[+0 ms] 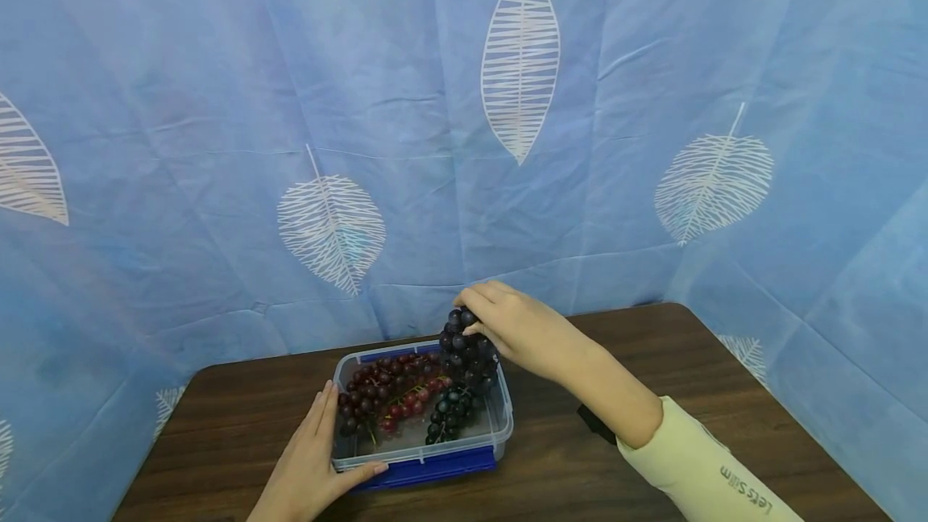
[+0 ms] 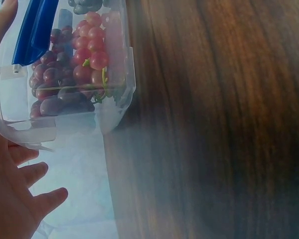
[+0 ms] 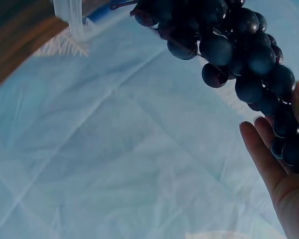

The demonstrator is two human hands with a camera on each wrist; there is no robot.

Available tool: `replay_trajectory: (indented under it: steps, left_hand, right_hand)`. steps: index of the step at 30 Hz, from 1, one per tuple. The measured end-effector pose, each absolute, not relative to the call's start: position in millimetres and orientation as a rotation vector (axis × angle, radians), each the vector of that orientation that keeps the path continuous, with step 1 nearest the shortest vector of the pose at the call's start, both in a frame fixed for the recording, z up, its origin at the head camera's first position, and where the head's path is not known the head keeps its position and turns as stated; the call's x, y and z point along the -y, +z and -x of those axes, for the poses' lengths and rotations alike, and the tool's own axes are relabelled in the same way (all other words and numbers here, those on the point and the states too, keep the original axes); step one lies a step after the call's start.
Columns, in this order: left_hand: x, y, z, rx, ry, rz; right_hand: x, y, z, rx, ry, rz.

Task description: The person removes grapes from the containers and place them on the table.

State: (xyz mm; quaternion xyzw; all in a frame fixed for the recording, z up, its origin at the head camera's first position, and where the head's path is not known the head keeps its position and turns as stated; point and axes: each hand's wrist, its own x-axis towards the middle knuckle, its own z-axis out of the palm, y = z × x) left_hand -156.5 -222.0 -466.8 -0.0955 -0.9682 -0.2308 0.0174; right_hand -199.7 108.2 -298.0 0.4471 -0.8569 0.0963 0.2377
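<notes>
A bunch of dark grapes point(image 1: 464, 349) hangs from my right hand point(image 1: 518, 329), which pinches its upper end over the back right of a clear plastic container point(image 1: 505, 417). In the right wrist view, thumb and fingers are at one end of the dark grapes point(image 3: 261, 59). My left hand point(image 1: 308, 453) rests against the container's left front corner, fingers straight along the left side and thumb at the front rim. Inside lie purple-red grapes point(image 1: 370, 385) at left, brighter red grapes point(image 1: 413, 403) in the middle and a small blackish bunch point(image 1: 451, 411) at right.
The container has blue clips point(image 1: 435, 470) at its front and back. It stands on a dark wood-grain table point(image 1: 580, 457). Behind and beside the table hangs a blue cloth point(image 1: 420, 208) with white leaf prints. A black band point(image 1: 596, 425) shows at my right wrist.
</notes>
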Motion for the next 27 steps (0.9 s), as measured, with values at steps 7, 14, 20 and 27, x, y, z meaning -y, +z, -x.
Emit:
replay_trajectory:
  steps: [7,14,20,27]
  left_hand:
    - [223.3,-467.9,156.7,3.008,-0.721,0.301]
    - [223.4,-469.3,156.6,2.991,-0.74,0.31]
    - [222.7,-467.7,156.2,3.01,-0.737,0.298]
    - [222.7,-468.8,156.8,3.0,-0.763,0.301]
  right_hand:
    - [-122.2,-287.3,199.2,2.315,0.292,-1.189]
    - [-135.2,-289.5,201.8,2.376,0.301,-1.146]
    - [-147.3,-292.4,201.5,2.441,0.32,-1.102]
    - [-162.6,-299.6,203.6,2.436,0.317,-1.085]
